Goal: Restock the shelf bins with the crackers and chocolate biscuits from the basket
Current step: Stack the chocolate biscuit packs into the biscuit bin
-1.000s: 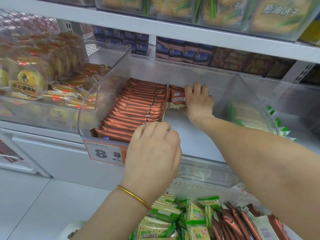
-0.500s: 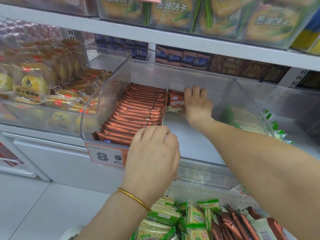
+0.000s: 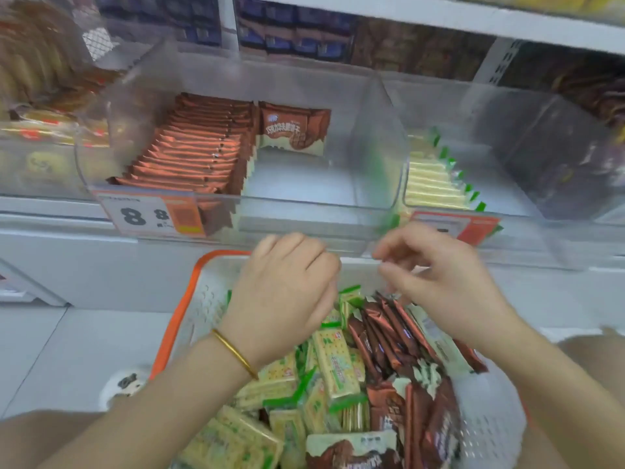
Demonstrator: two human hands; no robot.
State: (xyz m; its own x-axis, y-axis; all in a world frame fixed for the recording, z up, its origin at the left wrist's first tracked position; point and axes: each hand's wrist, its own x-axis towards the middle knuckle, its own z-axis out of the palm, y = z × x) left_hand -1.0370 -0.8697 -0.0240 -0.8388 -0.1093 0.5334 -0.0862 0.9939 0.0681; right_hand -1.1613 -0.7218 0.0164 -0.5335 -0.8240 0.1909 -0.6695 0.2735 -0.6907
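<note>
1. Right hand (image 3: 439, 282): fingers loosely bent, holding nothing, just above the chocolate biscuits (image 3: 389, 336) in the basket (image 3: 182, 306); we judge it the nearer hand.
2. These packs stand on edge, their long axes slanting toward lower right.
3. Left hand (image 3: 287, 292): fingers curled under; we cannot tell whether it holds anything. The crackers (image 3: 334, 363) lie below it.
4. Shelf bin (image 3: 304, 177): above and beyond both hands.

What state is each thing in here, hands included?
Chocolate bin, half filled: full row left, single packet at the back, right side bare.
Cracker bin, one cracker row along its left wall.
Basket, heaped with crackers and chocolate biscuits.
Left hand, over basket, fingers curled, grip hidden.
Right hand, over basket, fingers loose, empty.
</note>
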